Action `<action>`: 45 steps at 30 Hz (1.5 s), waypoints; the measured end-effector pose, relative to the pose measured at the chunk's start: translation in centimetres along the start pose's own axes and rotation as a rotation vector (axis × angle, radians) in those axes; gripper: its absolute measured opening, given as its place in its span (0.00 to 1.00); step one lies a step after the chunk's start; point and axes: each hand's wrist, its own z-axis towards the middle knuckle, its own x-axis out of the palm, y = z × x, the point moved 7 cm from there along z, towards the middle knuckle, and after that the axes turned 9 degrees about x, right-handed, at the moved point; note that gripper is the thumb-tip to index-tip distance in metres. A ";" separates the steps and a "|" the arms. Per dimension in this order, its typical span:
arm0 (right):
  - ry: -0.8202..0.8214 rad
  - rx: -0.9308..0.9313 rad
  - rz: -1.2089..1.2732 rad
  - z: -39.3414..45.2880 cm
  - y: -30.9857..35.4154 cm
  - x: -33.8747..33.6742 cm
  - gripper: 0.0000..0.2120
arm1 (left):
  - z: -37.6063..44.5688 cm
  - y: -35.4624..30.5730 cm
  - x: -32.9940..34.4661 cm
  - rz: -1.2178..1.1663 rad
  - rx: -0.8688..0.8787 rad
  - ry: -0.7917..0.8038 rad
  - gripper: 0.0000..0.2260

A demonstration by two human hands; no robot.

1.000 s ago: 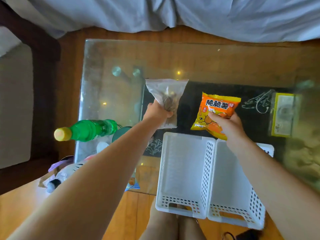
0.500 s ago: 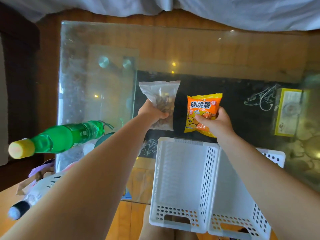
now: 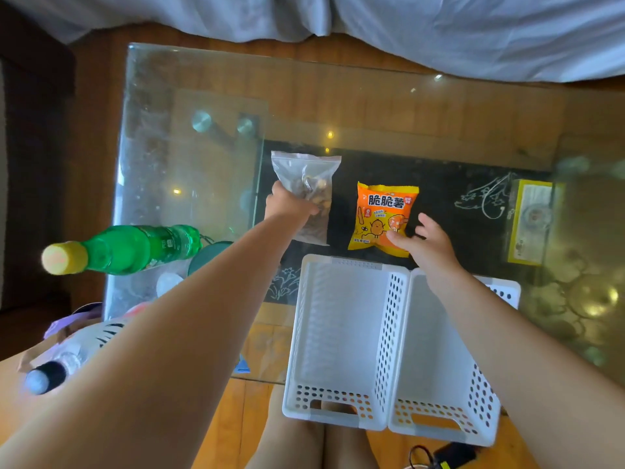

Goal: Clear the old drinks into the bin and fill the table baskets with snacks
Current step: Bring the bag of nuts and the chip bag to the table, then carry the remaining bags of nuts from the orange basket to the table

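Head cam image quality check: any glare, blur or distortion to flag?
Head view: bright glare spots on the glass table, strongest at its right edge; wide-angle bending stretches the green bottle and forearms; the orange snack packet print reads sharp; left hand and right hand are slightly soft.

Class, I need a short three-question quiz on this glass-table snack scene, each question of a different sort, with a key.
1. True or false: the left hand grips the clear zip bag.
2. Multiple choice: the orange snack packet lies
A. inside a basket
B. on the glass table beyond the baskets
C. in the bin
3. Fill in: the two white baskets hold ____ snacks so far.

Key
1. True; its fingers curl round the bag.
2. B; the right hand is open, fingertips at the packet's lower corner.
3. No; both baskets are visibly empty.
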 end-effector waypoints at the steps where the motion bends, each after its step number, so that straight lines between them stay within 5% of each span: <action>1: -0.005 -0.004 0.014 -0.7 0.0 -0.3 0.38 | -0.7 -0.4 -0.3 -0.028 0.023 -0.020 0.31; 6: -0.054 -0.107 0.076 -5.3 -1.1 -2.7 0.20 | -6.9 -2.0 -0.6 -0.188 0.195 -0.027 0.28; 10: -0.002 -0.055 0.078 -8.8 -5.2 -3.6 0.08 | -13.3 0.5 0.5 -0.402 0.160 0.135 0.19; 17: -0.002 0.104 -0.036 -16.0 -15.1 -6.2 0.08 | -24.6 10.5 0.1 -0.412 0.017 0.094 0.08; 25: 0.069 0.091 -0.325 -23.4 -17.7 -4.5 0.10 | -38.9 24.1 -2.8 -0.708 -0.218 -0.207 0.09; 35: 0.312 -0.159 -0.958 -34.2 -17.1 13.1 0.05 | -59.0 45.3 1.4 -1.344 -0.616 -0.725 0.07; 45: 0.548 -0.390 -1.451 -47.3 -25.2 35.1 0.07 | -67.7 55.3 9.3 -1.934 -1.007 -0.986 0.14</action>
